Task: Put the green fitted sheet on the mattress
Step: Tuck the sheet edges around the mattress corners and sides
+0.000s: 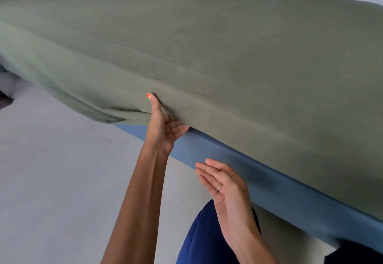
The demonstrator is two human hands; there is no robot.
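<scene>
**Head view: sheet edge gripped at the side of the bed**

Head camera is looking down along the near side of the bed. At far left, the green fitted sheet [186,42] is hanging loose over the mattress corner, its hem sagging in folds above the pale floor [51,170]. Moving right, your left hand [163,127] is reaching up to the sheet's lower edge: the thumb is pressing on the outside of the cloth while the fingers are disappearing beneath the hem, so you are grasping the sheet there. The blue bed base [269,181] is showing just under that edge and running off to the right. Further right and lower, your right hand [221,183] is hovering palm-up with fingers straight and relaxed, holding nothing, just beside the bed base and apart from the sheet. Two rings are showing on its fingers. Past it, the sheet is lying smooth and taut over the mattress top and side.
</scene>
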